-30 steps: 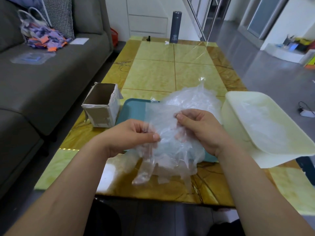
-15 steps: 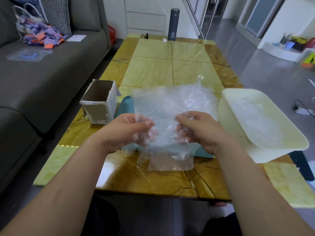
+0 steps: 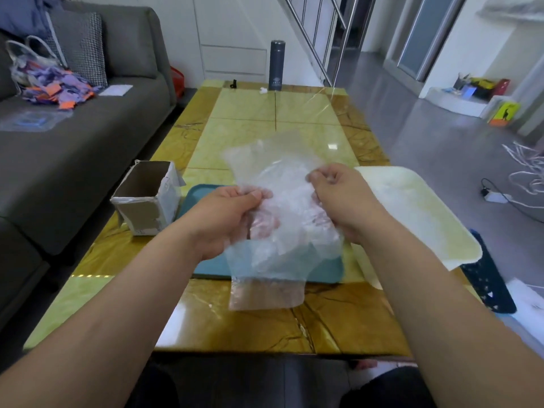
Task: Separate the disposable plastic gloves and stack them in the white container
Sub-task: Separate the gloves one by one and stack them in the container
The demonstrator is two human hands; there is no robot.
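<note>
yellow marble table (image 3: 265, 128) carried a white container (image 3: 412, 213) at its right edge, a teal tray (image 3: 203, 263) just beside it & an open cardboard box (image 3: 147, 198) further left. clump of plastic gloves (image 3: 282, 254) hung above the tray btwn both hands. left hand (image 3: 223, 219) pinched its left side w/ thumb & curled fingers; right hand (image 3: 344, 201) clenched on the top right.

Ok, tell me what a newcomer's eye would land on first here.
First, the crumpled clear plastic gloves held up at the centre, pinched by the left hand and the right hand above a teal tray. Next, the white container at the right edge of the table, and the open cardboard box on the left.
</note>
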